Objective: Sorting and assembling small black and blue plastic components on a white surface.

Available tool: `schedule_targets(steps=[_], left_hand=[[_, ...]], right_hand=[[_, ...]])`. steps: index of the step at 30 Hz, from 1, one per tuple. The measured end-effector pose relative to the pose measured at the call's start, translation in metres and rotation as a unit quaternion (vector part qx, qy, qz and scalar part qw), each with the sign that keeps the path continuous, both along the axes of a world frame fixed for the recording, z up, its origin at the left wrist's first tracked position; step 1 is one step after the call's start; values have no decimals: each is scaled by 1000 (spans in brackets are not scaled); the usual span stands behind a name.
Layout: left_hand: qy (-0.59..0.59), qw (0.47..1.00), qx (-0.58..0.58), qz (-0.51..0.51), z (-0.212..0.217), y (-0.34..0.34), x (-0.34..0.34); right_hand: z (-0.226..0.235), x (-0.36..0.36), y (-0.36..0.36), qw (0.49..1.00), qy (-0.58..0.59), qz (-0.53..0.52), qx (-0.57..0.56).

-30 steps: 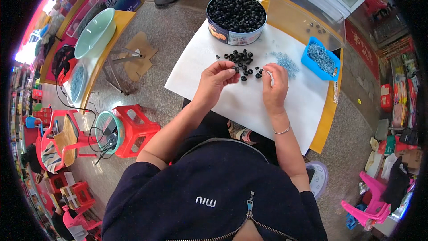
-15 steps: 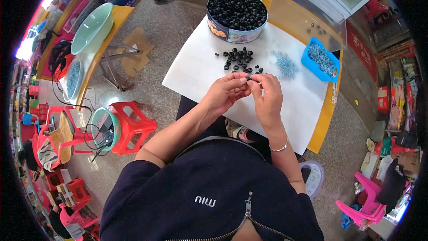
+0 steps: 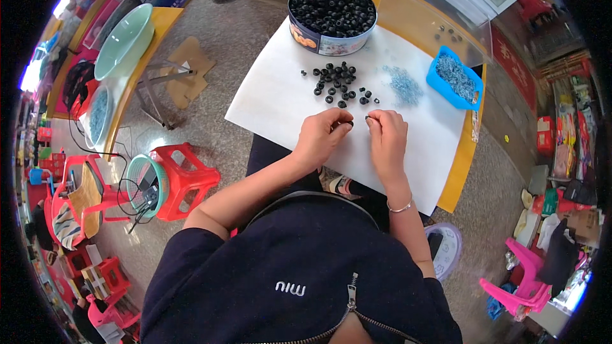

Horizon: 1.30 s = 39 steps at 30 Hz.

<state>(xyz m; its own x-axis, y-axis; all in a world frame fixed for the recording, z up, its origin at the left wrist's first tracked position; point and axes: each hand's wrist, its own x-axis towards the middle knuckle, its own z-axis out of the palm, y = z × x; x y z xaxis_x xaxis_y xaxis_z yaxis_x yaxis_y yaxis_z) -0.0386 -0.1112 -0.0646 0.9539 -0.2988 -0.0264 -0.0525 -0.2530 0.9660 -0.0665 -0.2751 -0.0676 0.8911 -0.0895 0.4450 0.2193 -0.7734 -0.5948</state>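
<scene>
My left hand (image 3: 324,134) pinches a small black ring between thumb and fingers above the white sheet (image 3: 274,99). Close beside it, my right hand (image 3: 386,135) holds a tiny dark piece at its fingertips; what it is I cannot tell. Just beyond both hands lies a loose pile of black rings (image 3: 340,83). To the right of that is a small heap of pale blue metal bits (image 3: 403,84).
A round tin (image 3: 331,9) full of black rings stands at the table's far edge. A blue tray (image 3: 454,78) of small blue-grey parts sits at the right. A red stool (image 3: 182,178) and a teal basket (image 3: 141,181) stand on the floor to the left.
Both hands drew back from the pile of black rings toward my body, came together, and have now eased slightly apart, each holding a small piece.
</scene>
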Motion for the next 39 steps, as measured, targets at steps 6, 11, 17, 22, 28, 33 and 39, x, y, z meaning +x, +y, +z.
schedule_targets(steps=[6,11,17,22,28,33,39], left_hand=[[-239,956,172,-7,-12,0,8],[-179,969,170,24,-10,3,11],[-167,976,128,47,-10,10,22],[-205,962,178,10,-4,12,35],[-276,918,272,-80,3,13,43],[-312,907,266,-98,-1,12,52],[-125,987,61,-78,10,9,45]], right_hand=[[-11,1,-5,997,37,-44,-53],[-11,-3,-11,996,1,-85,-19],[-8,-20,-11,998,-4,-68,-9],[-4,-34,2,997,16,-43,-63],[-7,-36,2,997,19,-50,-61],[-9,-36,0,997,13,-39,-60],[6,-23,6,998,-46,-34,18]])
